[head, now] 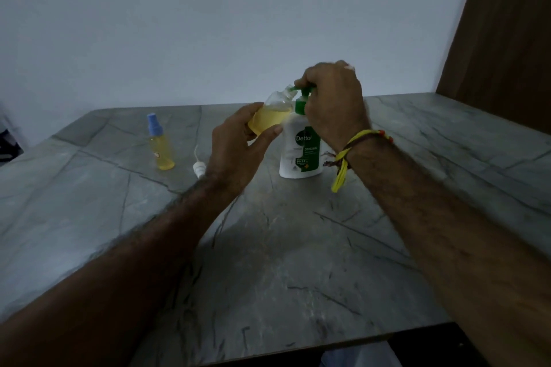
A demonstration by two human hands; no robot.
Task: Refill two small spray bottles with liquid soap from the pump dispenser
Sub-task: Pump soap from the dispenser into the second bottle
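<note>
1. Soap transfer is the step in hand: the left hand (238, 146) grips an uncapped spray bottle (272, 116), tilted, its mouth right under the green pump nozzle (301, 89).
2. The right hand (331, 98) is clenched over the pump head of the Dettol dispenser (301, 155), which stands on the counter (283, 262).
3. Done well, this likely means slow, full presses with the mouth held snug to the spout; the bottle looks over half full, so overflow is a risk.
4. The capped spray bottle (161, 143) stands well to the left; a loose white sprayer cap (199, 168) lies just beside the left wrist and could be knocked.
5. Near counter space is wide; the front edge sits close to the person.
</note>
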